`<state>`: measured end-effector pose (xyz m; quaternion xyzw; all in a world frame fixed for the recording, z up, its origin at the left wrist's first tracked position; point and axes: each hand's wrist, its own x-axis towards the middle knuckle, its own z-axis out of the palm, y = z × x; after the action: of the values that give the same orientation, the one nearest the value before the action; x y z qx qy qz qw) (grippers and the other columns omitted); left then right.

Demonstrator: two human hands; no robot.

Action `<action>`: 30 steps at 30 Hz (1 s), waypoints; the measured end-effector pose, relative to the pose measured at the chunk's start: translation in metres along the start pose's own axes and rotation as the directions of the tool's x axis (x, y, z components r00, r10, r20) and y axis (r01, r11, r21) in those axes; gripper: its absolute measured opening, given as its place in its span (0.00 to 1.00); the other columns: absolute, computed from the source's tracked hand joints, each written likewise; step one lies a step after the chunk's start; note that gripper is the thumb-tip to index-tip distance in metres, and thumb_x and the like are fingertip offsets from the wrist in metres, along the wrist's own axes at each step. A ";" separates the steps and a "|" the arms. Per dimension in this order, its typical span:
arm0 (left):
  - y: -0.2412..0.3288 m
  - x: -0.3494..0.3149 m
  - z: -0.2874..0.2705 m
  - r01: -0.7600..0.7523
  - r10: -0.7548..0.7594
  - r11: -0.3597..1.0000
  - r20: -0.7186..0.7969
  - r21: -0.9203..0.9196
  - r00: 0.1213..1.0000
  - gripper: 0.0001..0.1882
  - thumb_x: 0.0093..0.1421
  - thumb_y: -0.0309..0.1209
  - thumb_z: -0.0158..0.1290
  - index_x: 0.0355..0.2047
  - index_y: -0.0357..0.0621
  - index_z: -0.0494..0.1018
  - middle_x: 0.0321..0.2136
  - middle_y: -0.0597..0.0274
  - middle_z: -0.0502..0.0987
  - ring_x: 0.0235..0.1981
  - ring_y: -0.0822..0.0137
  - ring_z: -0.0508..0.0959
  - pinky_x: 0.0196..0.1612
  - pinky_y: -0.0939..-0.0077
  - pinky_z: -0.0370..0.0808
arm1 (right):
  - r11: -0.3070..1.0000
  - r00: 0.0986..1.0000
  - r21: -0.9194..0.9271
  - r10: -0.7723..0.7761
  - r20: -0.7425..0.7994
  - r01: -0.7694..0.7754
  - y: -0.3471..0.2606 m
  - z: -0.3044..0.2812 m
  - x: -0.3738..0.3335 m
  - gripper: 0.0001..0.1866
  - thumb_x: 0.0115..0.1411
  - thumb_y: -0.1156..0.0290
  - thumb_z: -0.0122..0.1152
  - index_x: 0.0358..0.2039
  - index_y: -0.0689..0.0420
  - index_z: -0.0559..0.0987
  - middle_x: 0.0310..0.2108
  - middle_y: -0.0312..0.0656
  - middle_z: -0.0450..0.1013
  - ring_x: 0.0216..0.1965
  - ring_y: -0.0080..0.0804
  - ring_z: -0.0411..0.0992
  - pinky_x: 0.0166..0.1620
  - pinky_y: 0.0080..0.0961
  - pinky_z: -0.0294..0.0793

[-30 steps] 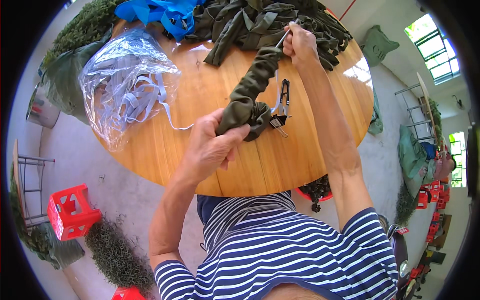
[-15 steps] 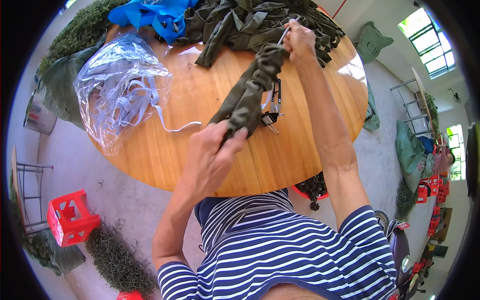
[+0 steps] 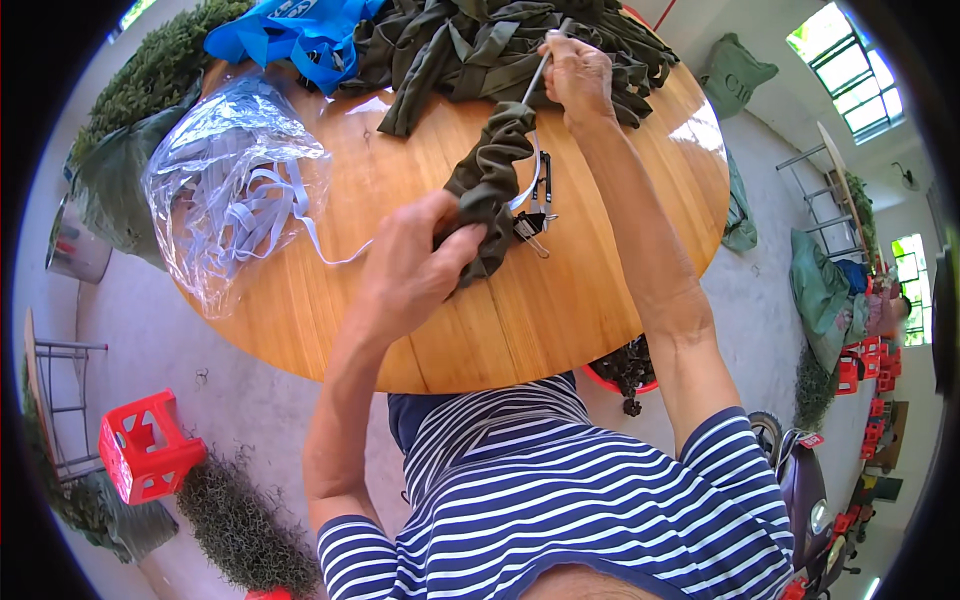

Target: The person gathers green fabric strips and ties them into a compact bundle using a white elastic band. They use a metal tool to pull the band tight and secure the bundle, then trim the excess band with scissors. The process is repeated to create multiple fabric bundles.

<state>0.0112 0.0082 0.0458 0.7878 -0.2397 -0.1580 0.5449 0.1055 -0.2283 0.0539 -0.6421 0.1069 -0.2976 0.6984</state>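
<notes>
The bunched green cloth tube (image 3: 497, 165) is over the wooden table (image 3: 330, 310), between the two hands, with a thin metal stick (image 3: 538, 80) coming out of its far end. The left hand (image 3: 408, 265) is a bit blurry, but its thumb and fingers are closed around the near part of the cloth tube. The right hand (image 3: 580, 80) is closed on the top of the stick, near the pile of green cloth (image 3: 480, 62). A black clip (image 3: 527, 226) lies on the table just beside the cloth tube. The cloth tube looks soft and light, with lots of wrinkles, so it should squash easily and not break. Its thick folds seem good to pinch. The stick looks stiff and smooth, maybe slippery, so its bare end seems best to hold firmly.
</notes>
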 end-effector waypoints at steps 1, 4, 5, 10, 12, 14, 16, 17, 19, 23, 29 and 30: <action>-0.007 -0.006 -0.006 0.013 -0.013 1.000 0.048 -0.004 0.999 0.10 0.51 0.29 0.51 0.27 0.31 0.69 0.15 0.57 0.71 0.17 0.71 0.70 0.22 0.75 0.66 | 0.999 0.997 0.026 0.040 -0.064 -0.038 0.002 -0.012 0.009 0.12 0.57 0.65 0.50 0.24 0.60 0.71 0.09 0.29 0.56 0.08 0.14 0.50 0.10 0.13 0.46; -0.010 -0.028 -0.017 0.100 -0.093 0.994 0.152 -0.038 0.984 0.10 0.50 0.28 0.51 0.27 0.31 0.68 0.16 0.57 0.71 0.17 0.71 0.70 0.22 0.76 0.65 | 0.994 0.985 0.044 0.109 -0.133 -0.104 -0.004 -0.043 0.023 0.11 0.57 0.66 0.49 0.24 0.61 0.71 0.09 0.29 0.55 0.07 0.14 0.50 0.10 0.13 0.46; -0.013 -0.031 -0.019 0.082 -0.076 0.996 0.130 -0.041 0.989 0.10 0.50 0.28 0.51 0.27 0.31 0.68 0.17 0.56 0.71 0.18 0.70 0.70 0.23 0.76 0.66 | 0.996 0.988 0.010 0.085 -0.132 -0.084 0.001 -0.046 0.023 0.12 0.57 0.66 0.49 0.23 0.60 0.70 0.09 0.30 0.56 0.07 0.14 0.50 0.10 0.14 0.46; -0.020 0.005 0.003 -0.154 0.167 0.985 -0.195 0.083 0.967 0.11 0.51 0.31 0.51 0.29 0.33 0.68 0.17 0.58 0.71 0.20 0.68 0.70 0.26 0.75 0.67 | 0.992 0.995 0.100 0.074 0.071 -0.081 0.008 -0.010 -0.004 0.12 0.58 0.65 0.49 0.22 0.59 0.70 0.09 0.32 0.58 0.07 0.16 0.50 0.10 0.15 0.45; -0.017 0.022 0.015 -0.143 0.145 0.989 -0.152 0.022 0.978 0.10 0.52 0.30 0.51 0.28 0.34 0.68 0.17 0.64 0.69 0.20 0.74 0.68 0.24 0.80 0.65 | 0.986 0.993 0.117 0.111 0.045 -0.116 -0.004 0.011 -0.025 0.12 0.58 0.65 0.49 0.21 0.59 0.70 0.09 0.32 0.57 0.07 0.16 0.50 0.10 0.15 0.45; -0.017 0.025 0.017 -0.090 0.089 0.994 -0.018 -0.059 0.996 0.09 0.53 0.30 0.51 0.25 0.35 0.68 0.16 0.68 0.68 0.20 0.79 0.67 0.22 0.83 0.63 | 0.996 0.998 0.054 0.068 0.016 -0.069 -0.007 0.014 -0.024 0.12 0.57 0.65 0.49 0.21 0.58 0.70 0.09 0.32 0.57 0.07 0.16 0.50 0.10 0.16 0.46; -0.023 0.015 0.015 -0.024 0.036 0.995 0.126 -0.093 0.991 0.10 0.53 0.31 0.49 0.21 0.36 0.68 0.14 0.68 0.67 0.18 0.79 0.67 0.21 0.83 0.62 | 0.999 0.998 -0.040 0.012 -0.056 -0.014 -0.001 0.006 -0.010 0.13 0.57 0.65 0.49 0.21 0.58 0.70 0.09 0.31 0.56 0.07 0.17 0.51 0.11 0.16 0.47; -0.020 0.004 0.008 0.063 -0.042 0.990 0.169 -0.124 0.985 0.11 0.52 0.30 0.47 0.17 0.37 0.66 0.12 0.69 0.66 0.17 0.79 0.66 0.20 0.82 0.60 | 0.999 0.995 -0.030 0.008 -0.099 -0.011 0.005 -0.010 0.008 0.12 0.57 0.65 0.50 0.23 0.59 0.71 0.09 0.30 0.55 0.08 0.16 0.50 0.11 0.16 0.47; -0.032 -0.017 -0.011 0.005 0.026 0.994 0.285 -0.108 0.958 0.10 0.51 0.30 0.47 0.18 0.36 0.68 0.11 0.63 0.64 0.14 0.75 0.65 0.19 0.77 0.63 | 0.994 0.971 0.035 0.110 -0.210 -0.105 0.000 -0.043 0.034 0.11 0.57 0.65 0.50 0.27 0.61 0.70 0.09 0.28 0.52 0.08 0.15 0.49 0.10 0.16 0.45; -0.027 -0.036 -0.029 0.039 -0.020 0.997 0.259 -0.070 0.966 0.10 0.50 0.30 0.49 0.18 0.34 0.67 0.13 0.64 0.65 0.15 0.75 0.66 0.19 0.79 0.63 | 0.993 0.982 0.081 0.101 -0.158 -0.089 -0.006 -0.079 0.042 0.10 0.57 0.66 0.49 0.26 0.60 0.70 0.09 0.30 0.54 0.08 0.15 0.50 0.10 0.15 0.45; -0.012 0.016 0.011 -0.101 0.101 0.995 -0.025 0.000 0.995 0.11 0.52 0.32 0.49 0.21 0.36 0.66 0.12 0.65 0.65 0.15 0.76 0.65 0.18 0.79 0.62 | 0.984 0.996 0.163 0.066 0.055 -0.074 0.000 -0.028 0.010 0.11 0.57 0.65 0.51 0.22 0.59 0.71 0.09 0.31 0.56 0.08 0.17 0.52 0.11 0.14 0.48; -0.012 0.020 0.015 -0.117 0.114 0.992 -0.047 -0.048 0.992 0.11 0.52 0.33 0.49 0.20 0.37 0.65 0.12 0.65 0.65 0.14 0.76 0.65 0.17 0.79 0.61 | 0.988 0.998 0.147 0.047 0.053 -0.054 -0.002 -0.026 0.010 0.11 0.57 0.65 0.51 0.22 0.59 0.71 0.09 0.31 0.56 0.08 0.17 0.52 0.11 0.14 0.48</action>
<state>0.0228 -0.0113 0.0293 0.7620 -0.2687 -0.1148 0.5780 0.0992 -0.2558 0.0541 -0.5927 0.0836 -0.2711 0.7538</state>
